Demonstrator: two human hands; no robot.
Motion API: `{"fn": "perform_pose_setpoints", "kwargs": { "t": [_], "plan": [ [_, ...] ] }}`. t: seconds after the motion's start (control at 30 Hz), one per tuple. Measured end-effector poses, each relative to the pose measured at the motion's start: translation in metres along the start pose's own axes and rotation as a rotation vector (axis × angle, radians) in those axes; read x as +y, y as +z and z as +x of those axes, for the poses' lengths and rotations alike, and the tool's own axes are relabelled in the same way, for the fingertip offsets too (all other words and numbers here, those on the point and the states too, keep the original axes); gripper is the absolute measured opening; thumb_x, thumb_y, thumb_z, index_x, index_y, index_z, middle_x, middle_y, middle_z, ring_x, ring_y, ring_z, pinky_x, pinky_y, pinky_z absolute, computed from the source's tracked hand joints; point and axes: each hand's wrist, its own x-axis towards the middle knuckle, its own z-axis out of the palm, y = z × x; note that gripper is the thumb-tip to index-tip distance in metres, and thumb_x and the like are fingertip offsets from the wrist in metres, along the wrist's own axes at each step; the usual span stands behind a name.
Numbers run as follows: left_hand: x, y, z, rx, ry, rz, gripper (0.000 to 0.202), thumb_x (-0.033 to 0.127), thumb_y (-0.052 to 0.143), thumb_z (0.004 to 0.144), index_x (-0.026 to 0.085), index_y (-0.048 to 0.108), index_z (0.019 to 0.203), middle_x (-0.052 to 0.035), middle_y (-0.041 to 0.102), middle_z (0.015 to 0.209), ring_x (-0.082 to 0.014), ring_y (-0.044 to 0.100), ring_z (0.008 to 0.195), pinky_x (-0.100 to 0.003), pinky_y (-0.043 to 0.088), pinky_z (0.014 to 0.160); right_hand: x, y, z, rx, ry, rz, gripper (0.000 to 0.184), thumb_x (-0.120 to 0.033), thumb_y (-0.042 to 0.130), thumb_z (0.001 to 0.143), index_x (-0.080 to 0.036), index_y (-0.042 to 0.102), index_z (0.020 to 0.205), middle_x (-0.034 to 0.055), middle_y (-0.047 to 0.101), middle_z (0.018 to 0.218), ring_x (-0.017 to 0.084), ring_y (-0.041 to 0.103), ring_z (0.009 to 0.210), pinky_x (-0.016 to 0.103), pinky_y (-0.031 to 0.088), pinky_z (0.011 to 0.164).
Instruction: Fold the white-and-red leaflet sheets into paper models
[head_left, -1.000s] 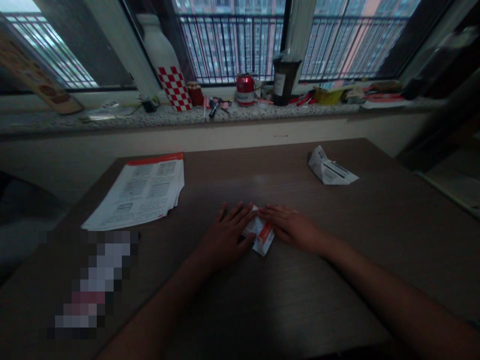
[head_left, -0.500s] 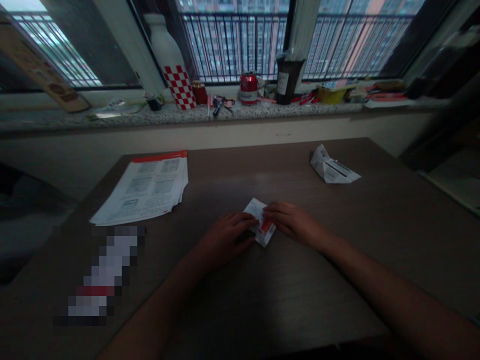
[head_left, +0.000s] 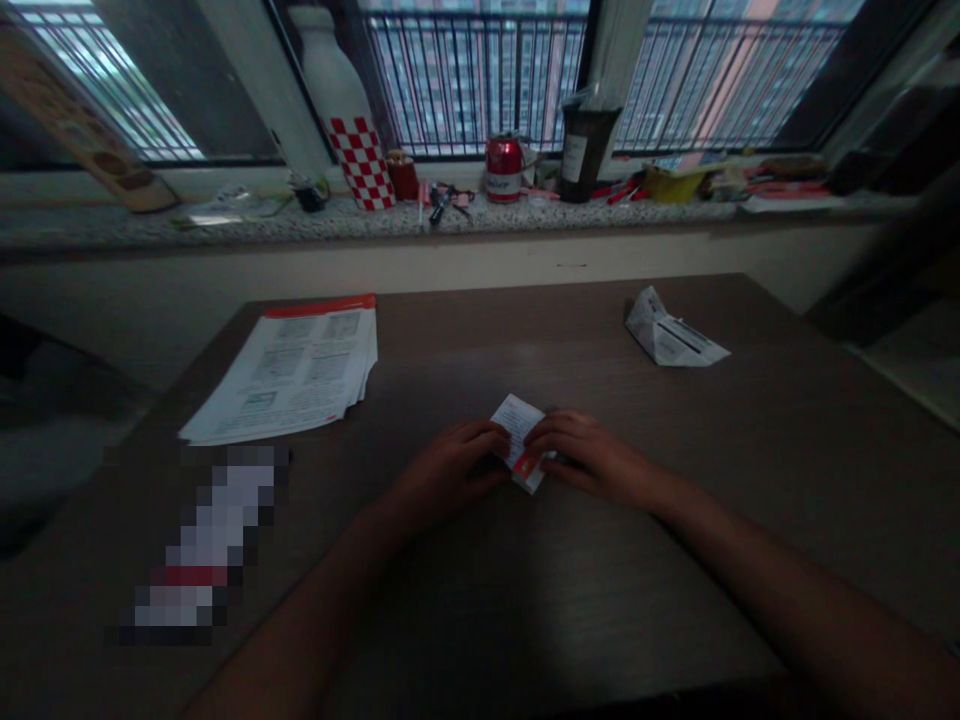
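Observation:
A small folded piece of printed paper [head_left: 519, 428], white with a red edge, lies on the brown table [head_left: 525, 600] in front of me. My left hand [head_left: 448, 472] grips its left side with curled fingers. My right hand [head_left: 592, 457] pinches its right side, fingers bent over the red edge. The far corner of the paper sticks up between the two hands.
A stack of printed sheets with a red top edge [head_left: 292, 368] lies at the table's left. A folded paper shape [head_left: 671, 333] sits at the far right. A blurred-out object [head_left: 202, 545] lies near left. The window sill holds a checked bottle [head_left: 345, 110], a red can [head_left: 503, 168] and a dark cup [head_left: 585, 150].
Both hands went from lying flat on the paper to curling and pinching it. The paper's far corner has lifted and shows more between the hands.

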Motion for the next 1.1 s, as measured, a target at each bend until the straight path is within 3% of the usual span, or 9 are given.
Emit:
{"fn": "perform_pose_setpoints", "kwargs": {
  "t": [0.23,0.33,0.4,0.6,0.8,0.97,1.1],
  "plan": [
    [0.001,-0.003,0.0,-0.001,-0.009,-0.01,0.015,0.017,0.07,0.094,0.023,0.069,0.108,-0.0079,0.069,0.129,-0.0254,0.066,0.121,-0.041,0.054,0.103,-0.008,0.002,0.001,0.052,0.065,0.052,0.022,-0.031,0.062,0.105,-0.027,0.069,0.125,0.0088,0.066,0.122,0.025,0.059,0.118,0.044,0.048,0.102],
    [0.001,-0.003,0.001,-0.01,-0.019,-0.02,0.017,0.015,0.071,0.092,0.023,0.069,0.106,-0.0066,0.07,0.124,-0.0248,0.067,0.118,-0.04,0.054,0.102,-0.012,0.007,0.004,0.093,0.138,0.063,0.015,-0.034,0.067,0.102,-0.026,0.073,0.113,0.008,0.065,0.116,0.026,0.058,0.116,0.043,0.047,0.101],
    [0.001,-0.003,0.002,-0.021,-0.029,-0.025,0.017,0.015,0.071,0.092,0.024,0.068,0.106,-0.0059,0.07,0.122,-0.0246,0.067,0.117,-0.039,0.053,0.102,-0.014,0.01,0.006,0.093,0.179,0.06,0.012,-0.035,0.069,0.101,-0.025,0.074,0.105,0.0075,0.065,0.114,0.027,0.057,0.116,0.045,0.045,0.102],
    [0.0,-0.003,0.003,-0.024,-0.033,-0.04,0.019,0.015,0.071,0.091,0.024,0.067,0.108,-0.0048,0.07,0.118,-0.024,0.067,0.114,-0.038,0.053,0.1,-0.015,0.011,0.013,0.032,0.231,0.046,0.014,-0.037,0.07,0.1,-0.026,0.076,0.106,0.0069,0.063,0.116,0.027,0.055,0.117,0.046,0.041,0.102],
    [-0.001,-0.002,0.002,-0.017,-0.064,-0.043,0.019,0.019,0.071,0.093,0.024,0.066,0.11,-0.0047,0.07,0.117,-0.0234,0.068,0.111,-0.036,0.054,0.097,-0.016,0.015,0.02,0.055,0.302,0.01,0.009,-0.029,0.074,0.095,-0.022,0.07,0.094,0.0055,0.063,0.107,0.026,0.055,0.108,0.042,0.041,0.094],
    [0.001,-0.002,0.002,-0.018,-0.075,-0.046,0.019,0.02,0.07,0.093,0.025,0.066,0.11,-0.0047,0.07,0.118,-0.0232,0.068,0.111,-0.037,0.054,0.097,-0.017,0.023,0.021,0.094,0.302,-0.044,0.015,-0.028,0.078,0.09,-0.024,0.067,0.098,0.005,0.064,0.107,0.027,0.055,0.107,0.041,0.04,0.091],
    [0.003,-0.004,0.003,-0.018,-0.076,-0.055,0.018,0.018,0.07,0.093,0.024,0.065,0.109,-0.0048,0.069,0.116,-0.0233,0.067,0.11,-0.038,0.054,0.097,-0.015,0.023,0.017,0.092,0.217,-0.05,0.01,-0.033,0.075,0.096,-0.025,0.07,0.099,0.0058,0.065,0.11,0.027,0.056,0.111,0.044,0.04,0.095]
  ]
}}
